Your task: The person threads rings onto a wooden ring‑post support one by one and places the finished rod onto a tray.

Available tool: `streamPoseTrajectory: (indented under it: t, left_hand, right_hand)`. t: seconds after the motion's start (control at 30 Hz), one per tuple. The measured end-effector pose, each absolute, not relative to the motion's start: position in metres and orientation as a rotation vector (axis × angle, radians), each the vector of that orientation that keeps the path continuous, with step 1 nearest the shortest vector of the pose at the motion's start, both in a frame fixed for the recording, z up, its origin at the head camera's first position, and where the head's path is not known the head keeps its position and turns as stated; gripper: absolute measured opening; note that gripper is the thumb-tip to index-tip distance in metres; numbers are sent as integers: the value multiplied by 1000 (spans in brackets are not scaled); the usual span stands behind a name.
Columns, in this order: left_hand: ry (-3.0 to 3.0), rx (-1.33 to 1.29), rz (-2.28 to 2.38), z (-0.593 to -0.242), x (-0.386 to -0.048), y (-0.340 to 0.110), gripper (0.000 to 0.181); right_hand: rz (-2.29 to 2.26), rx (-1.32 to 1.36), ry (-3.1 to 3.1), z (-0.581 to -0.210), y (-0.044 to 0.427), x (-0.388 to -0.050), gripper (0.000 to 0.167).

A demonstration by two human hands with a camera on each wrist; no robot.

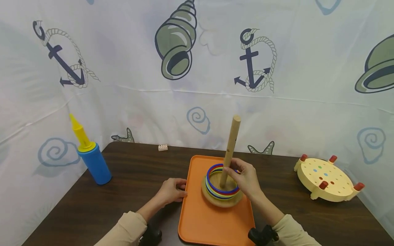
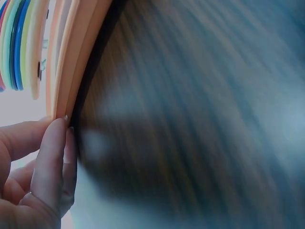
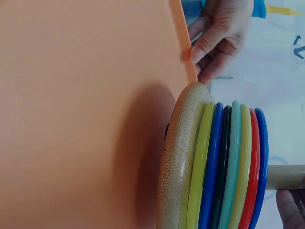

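Note:
My right hand [image 1: 247, 177] pinches a wooden post [image 1: 232, 140] that rises, slightly tilted, from a round wooden base [image 1: 220, 203]. Colored rings [image 3: 235, 157] in blue, red, yellow, teal and dark green are stacked around the post above the base. The base is over an orange tray [image 1: 215, 225] and casts a shadow on it; whether it touches the tray I cannot tell. At the tray's left rim, my left hand [image 1: 172, 190] pinches the edge between thumb and fingers, as the left wrist view shows.
A blue and yellow hand pump [image 1: 94, 164] stands at the table's left edge. On the right lies a round cream-colored wooden piece [image 1: 326, 177] with red-tipped pegs. A small pale toy brick [image 1: 162, 147] sits at the back, before a patterned curtain [image 1: 138, 61].

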State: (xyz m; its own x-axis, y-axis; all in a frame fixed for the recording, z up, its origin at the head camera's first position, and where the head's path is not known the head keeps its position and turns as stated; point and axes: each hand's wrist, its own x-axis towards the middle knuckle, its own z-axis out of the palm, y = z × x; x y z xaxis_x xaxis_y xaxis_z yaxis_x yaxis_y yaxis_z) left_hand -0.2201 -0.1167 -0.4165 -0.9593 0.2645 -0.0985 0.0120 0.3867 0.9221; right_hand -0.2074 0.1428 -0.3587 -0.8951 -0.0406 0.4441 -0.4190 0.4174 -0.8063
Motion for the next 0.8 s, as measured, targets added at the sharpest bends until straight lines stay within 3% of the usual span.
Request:
streamPoseTrajectory:
  t: [0.8]
  left_hand:
    - [2431,298,1580,-416,-227,-96,44]
  right_hand:
    - [1439,347,-2344,-374,151,-215,23]
